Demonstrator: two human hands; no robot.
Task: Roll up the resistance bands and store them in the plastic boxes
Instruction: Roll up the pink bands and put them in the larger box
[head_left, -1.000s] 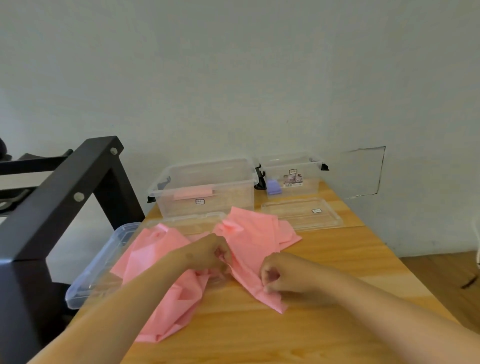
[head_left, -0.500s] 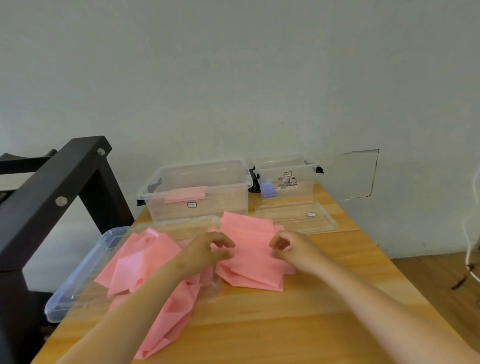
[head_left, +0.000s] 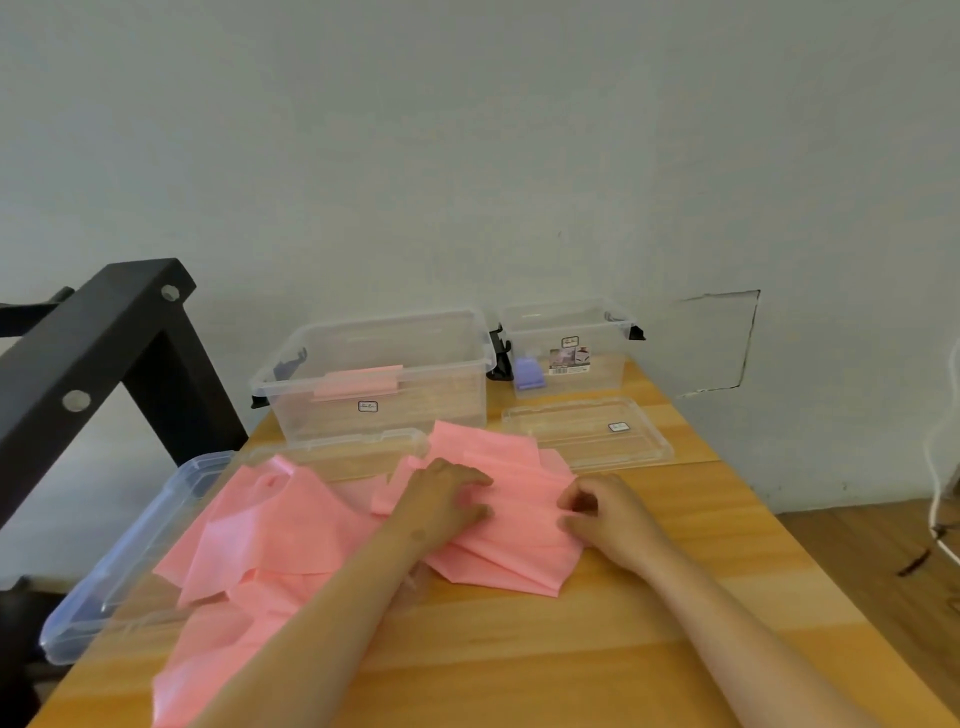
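Small labels on the left box (head_left: 311, 410), right box (head_left: 605, 371) and far lid (head_left: 571, 439) are too blurred to read. The pink band (head_left: 270, 530) lies crumpled mid-bench (head_left: 519, 654), its near end cut off. The left hand (head_left: 441, 501) rests on it with a released grip, while the right hand (head_left: 608, 514) pinches its right edge.

Pink resistance band (head_left: 291, 530) crumpled, unrolled on table, two clear boxes (head_left: 374, 374) behind (one seemingly holding pink)
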